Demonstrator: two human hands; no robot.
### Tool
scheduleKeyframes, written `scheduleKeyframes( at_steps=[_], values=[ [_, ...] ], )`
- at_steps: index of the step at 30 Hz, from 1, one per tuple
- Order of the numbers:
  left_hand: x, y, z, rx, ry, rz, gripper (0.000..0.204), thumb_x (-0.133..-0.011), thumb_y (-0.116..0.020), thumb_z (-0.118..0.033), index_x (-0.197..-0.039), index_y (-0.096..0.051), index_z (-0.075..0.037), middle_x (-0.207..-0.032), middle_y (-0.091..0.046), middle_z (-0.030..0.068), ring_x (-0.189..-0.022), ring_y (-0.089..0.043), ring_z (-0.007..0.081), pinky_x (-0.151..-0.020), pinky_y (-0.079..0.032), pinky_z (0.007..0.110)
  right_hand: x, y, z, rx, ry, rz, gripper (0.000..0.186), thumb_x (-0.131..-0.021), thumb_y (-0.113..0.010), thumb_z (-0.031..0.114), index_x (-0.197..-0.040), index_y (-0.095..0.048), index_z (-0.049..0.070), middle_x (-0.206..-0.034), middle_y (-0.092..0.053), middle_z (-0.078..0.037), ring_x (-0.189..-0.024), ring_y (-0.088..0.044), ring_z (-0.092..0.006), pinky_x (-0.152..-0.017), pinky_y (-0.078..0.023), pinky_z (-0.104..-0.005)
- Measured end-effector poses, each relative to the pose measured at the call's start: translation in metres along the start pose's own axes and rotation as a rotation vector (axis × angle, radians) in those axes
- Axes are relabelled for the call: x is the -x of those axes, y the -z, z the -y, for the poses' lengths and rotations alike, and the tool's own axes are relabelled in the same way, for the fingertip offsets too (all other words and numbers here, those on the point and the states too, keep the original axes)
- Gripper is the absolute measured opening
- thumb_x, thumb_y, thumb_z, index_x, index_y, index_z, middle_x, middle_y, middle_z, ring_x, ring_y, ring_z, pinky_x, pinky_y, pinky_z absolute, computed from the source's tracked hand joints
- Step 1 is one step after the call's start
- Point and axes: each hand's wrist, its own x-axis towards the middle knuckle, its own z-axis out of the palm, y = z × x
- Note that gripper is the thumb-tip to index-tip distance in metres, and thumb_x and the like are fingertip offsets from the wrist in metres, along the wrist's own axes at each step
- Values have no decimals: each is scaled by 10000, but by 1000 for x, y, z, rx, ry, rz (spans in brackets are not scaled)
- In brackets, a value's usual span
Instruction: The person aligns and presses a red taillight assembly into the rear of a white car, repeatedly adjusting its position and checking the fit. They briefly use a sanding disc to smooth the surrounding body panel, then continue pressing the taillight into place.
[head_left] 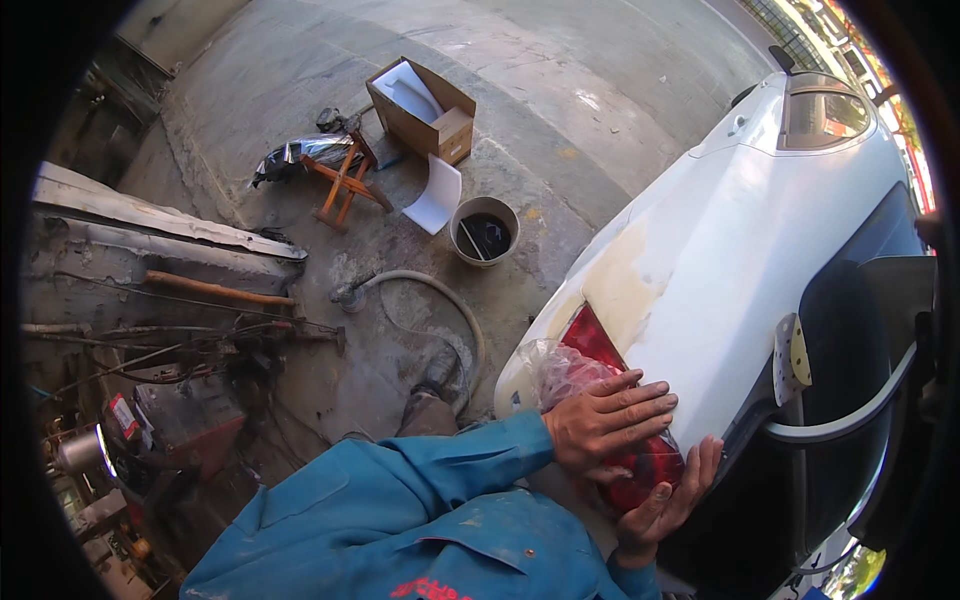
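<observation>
A red tail light [593,336] sits at the rear corner of a white car [705,260], partly covered by crumpled clear plastic film [560,372]. My left hand [612,418] lies across the lamp, its fingers stretched out and pointing right; it hides the lamp's middle. Just below, my right hand [668,500] rests along the lamp's lower right edge with fingers spread and thumb apart, palm side partly facing the lamp. Beige filler patches [625,270] show on the body panel beside the lamp.
The car's open trunk [840,370] lies to the right. A bucket of dark liquid [484,231], a white foam sheet [436,197], a cardboard box [425,112] and a wooden folding stool [346,180] stand ahead. A hose [470,320] curls near my foot. Tools and cables [170,350] crowd the left.
</observation>
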Motion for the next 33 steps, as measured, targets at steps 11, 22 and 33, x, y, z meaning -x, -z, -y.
scheduleKeyframes(
  at_steps=[11, 22, 33],
  values=[
    [0, -2, -3, -27, -7, -32, 1054, -853, -880, -467, -1724, -468, -38, -1797, -453, 204, -1682, -419, 376, -1405, -250, 631, -8, -10, 8, -107, 37, -121, 632, -1241, -379, 446, -1677, -462, -3, -1769, -418, -251, -1648, -411, -445, -1346, -350, -604],
    [26, 16, -11, -126, 302, -123, 940, -1049, -664, -615, -1723, -440, 1, -1803, -403, 256, -1702, -352, 416, -1410, -225, 591, -8, -11, 6, -36, 16, -132, 498, -1229, -431, 356, -1496, -602, -28, -1691, -509, -260, -1598, -471, -471, -1323, -381, -616],
    [108, -18, 153, 336, 997, 6, 858, -1227, -279, -623, -1743, -354, 58, -1820, -344, 295, -1713, -301, 415, -1416, -217, 427, -10, -7, 14, 65, -11, -80, 442, -1209, -458, 328, -1388, -689, -5, -1615, -612, -218, -1607, -468, -461, -1327, -374, -615]
  ],
)
